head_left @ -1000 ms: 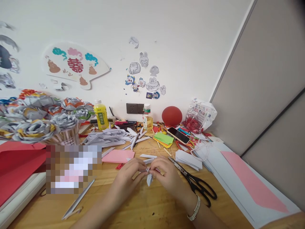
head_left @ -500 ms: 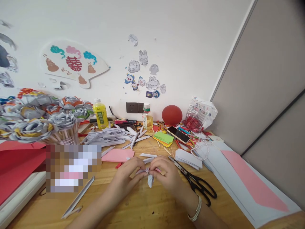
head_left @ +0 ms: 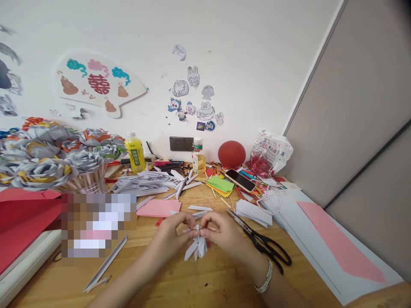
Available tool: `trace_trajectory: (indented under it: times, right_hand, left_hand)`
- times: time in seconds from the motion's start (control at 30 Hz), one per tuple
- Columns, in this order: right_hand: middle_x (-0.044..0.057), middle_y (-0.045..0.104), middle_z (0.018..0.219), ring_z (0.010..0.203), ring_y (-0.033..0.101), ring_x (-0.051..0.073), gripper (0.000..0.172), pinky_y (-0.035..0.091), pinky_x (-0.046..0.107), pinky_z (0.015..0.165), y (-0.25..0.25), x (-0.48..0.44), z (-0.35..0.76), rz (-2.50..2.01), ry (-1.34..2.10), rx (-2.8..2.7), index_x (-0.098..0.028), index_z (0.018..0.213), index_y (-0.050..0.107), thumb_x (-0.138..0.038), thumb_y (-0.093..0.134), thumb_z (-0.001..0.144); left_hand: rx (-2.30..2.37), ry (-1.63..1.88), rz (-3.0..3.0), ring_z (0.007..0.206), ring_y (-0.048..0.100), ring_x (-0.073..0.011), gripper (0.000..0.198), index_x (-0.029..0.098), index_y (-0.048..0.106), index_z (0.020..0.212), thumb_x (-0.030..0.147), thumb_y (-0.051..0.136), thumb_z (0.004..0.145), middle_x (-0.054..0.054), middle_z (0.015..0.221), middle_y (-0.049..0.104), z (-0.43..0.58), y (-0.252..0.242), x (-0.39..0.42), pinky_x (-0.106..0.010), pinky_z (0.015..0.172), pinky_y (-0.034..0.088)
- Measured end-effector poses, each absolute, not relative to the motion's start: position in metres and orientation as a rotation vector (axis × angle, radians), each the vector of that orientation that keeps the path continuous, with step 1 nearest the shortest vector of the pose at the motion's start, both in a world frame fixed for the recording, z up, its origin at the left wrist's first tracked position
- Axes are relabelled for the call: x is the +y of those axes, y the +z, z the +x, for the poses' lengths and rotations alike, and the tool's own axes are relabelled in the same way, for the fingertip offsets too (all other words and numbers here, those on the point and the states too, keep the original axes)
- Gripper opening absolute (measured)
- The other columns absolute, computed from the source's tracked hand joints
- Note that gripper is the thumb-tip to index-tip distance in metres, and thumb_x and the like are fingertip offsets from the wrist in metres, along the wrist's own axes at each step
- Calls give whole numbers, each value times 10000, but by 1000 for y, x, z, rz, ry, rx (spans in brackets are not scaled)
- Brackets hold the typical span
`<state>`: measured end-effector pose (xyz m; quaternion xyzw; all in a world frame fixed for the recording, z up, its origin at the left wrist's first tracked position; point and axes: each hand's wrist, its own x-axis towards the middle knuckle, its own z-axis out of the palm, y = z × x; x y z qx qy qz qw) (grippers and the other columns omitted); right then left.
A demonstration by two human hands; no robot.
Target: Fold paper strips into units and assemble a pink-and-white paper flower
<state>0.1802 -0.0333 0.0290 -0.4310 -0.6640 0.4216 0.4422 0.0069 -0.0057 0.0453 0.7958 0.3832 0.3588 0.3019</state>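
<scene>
Hanging in more white points than half a second ago, the folded white paper piece (head_left: 200,247) looks fanned, its shaping apparently under way; left hand (head_left: 176,230) and right hand (head_left: 221,231) clamp its top, thumbs against fingers, over the brown wooden desk (head_left: 180,284), in front of rectangular pink paper (head_left: 159,208).

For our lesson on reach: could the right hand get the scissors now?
Probably yes: the scissors lie close beside the right hand with nothing on top, though it pinches folded paper.

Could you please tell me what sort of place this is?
Probably a craft workspace, at home or elsewhere: the held paper, the scissors and the paper flowers suggest it.
</scene>
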Motion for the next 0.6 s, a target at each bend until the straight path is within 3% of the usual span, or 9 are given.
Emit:
trace_trajectory:
  times: [0.1,0.2,0.37,0.6]
  right_hand:
    - [-33,575,619,497,557,111,158,421,217,488,17,-27,181,-1133,1366,-1504,-172,724,525,-271,648,716]
    - [-15,599,621,569,581,120,217,441,225,554,8,-23,181,-1161,1434,-1412,-150,681,534,-261,715,633]
    - [-21,596,595,550,582,114,215,441,221,543,4,-21,182,-1186,1481,-1368,-146,666,547,-262,721,613]
    - [-14,607,613,546,589,123,132,447,221,526,8,-23,181,-1259,1340,-1482,-158,671,535,-187,664,663]
  left_hand:
    - [1072,723,1831,594,574,-146,216,154,557,597,326,680,642,8,600,625,11,32,2,-231,550,432]
    - [954,638,1644,551,559,-132,318,130,565,604,412,713,592,-7,582,622,11,15,11,-225,520,405]
    - [853,607,1534,517,518,-97,390,128,541,592,455,747,543,13,552,598,10,5,16,-208,512,371]
    - [982,671,1779,558,524,-123,299,137,543,605,407,663,650,1,587,591,11,7,11,-217,513,375]
